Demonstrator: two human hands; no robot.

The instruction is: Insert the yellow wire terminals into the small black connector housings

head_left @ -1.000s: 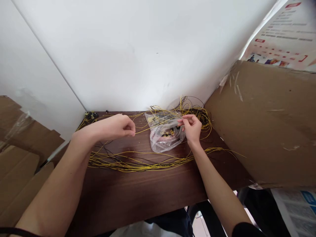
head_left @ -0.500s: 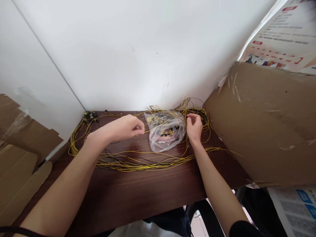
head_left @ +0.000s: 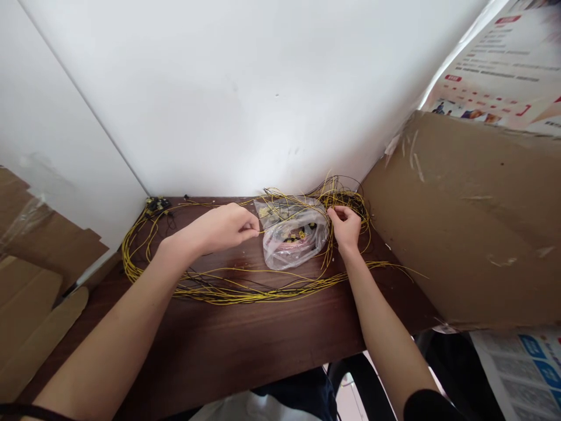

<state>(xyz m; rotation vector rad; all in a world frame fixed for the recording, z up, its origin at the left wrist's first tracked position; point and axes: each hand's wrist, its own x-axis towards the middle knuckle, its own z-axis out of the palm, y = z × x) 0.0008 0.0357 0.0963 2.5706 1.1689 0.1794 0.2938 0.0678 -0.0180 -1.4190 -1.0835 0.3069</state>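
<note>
My left hand [head_left: 234,227] is closed in a pinch on a thin yellow wire, left of a clear plastic bag [head_left: 294,257]. Small yellow and black pieces and a pinkish coil show inside the bag. At its right side my right hand [head_left: 346,225] pinches with thumb and forefinger at strands of a yellow and black wire tangle [head_left: 357,202]. Exactly which strand it grips is hard to make out. Nearer to me, a long bundle of yellow and black wires [head_left: 245,297] curves across the brown table [head_left: 245,345].
Black connectors [head_left: 156,204] lie at the wire ends in the back left corner. A white wall [head_left: 210,105] stands behind the table. Cardboard flanks it at left [head_left: 30,316] and right [head_left: 460,234], with a printed sheet [head_left: 504,70] above the right piece.
My right hand's thumb and forefinger have come together at the wires, slightly to the left. My left hand has shifted slightly right, still pinching. The view has moved a little.
</note>
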